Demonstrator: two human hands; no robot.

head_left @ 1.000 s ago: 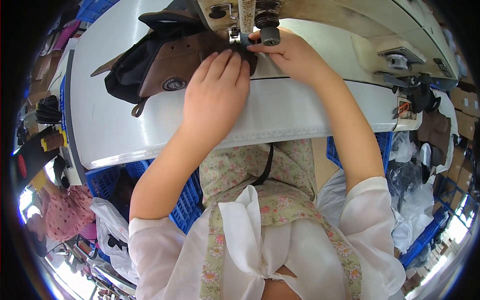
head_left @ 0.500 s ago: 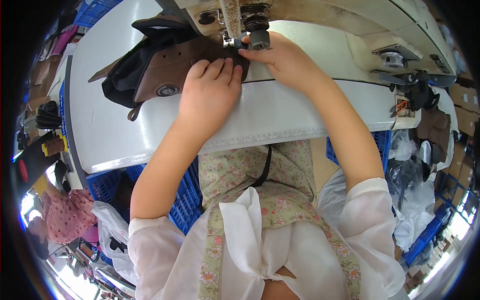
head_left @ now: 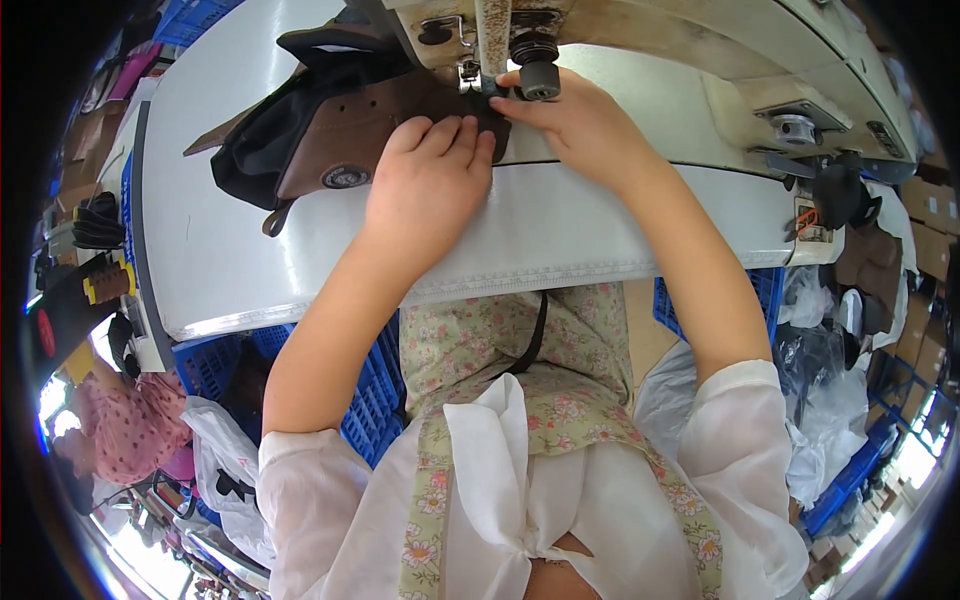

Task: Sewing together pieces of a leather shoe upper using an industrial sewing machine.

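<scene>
A brown and black shoe upper (head_left: pixel 335 135), with eyelet holes, a round badge and a small pull loop, lies on its side on the white sewing machine table (head_left: pixel 240 270). My left hand (head_left: pixel 430 180) presses on its brown part, fingers bent and close together, holding it against the surface. Just below the needle area of the sewing machine (head_left: pixel 470 72), the upper's right end sits between both hands. There my right hand (head_left: pixel 580 125) has thumb and forefinger at the edge of the upper, beside the presser foot; the exact contact is partly hidden by the machine.
The machine's arm and a dark round knob (head_left: pixel 540 80) hang close over my right fingers. A ruler strip (head_left: pixel 540 275) runs along the table's front edge. Blue crates (head_left: pixel 370 420) and plastic bags (head_left: pixel 225 450) stand below. Another person in pink (head_left: pixel 135 420) is at the left.
The view has shifted slightly, so table, upper and hands appear a little further right. Both hands keep nearly the same hold by the needle.
</scene>
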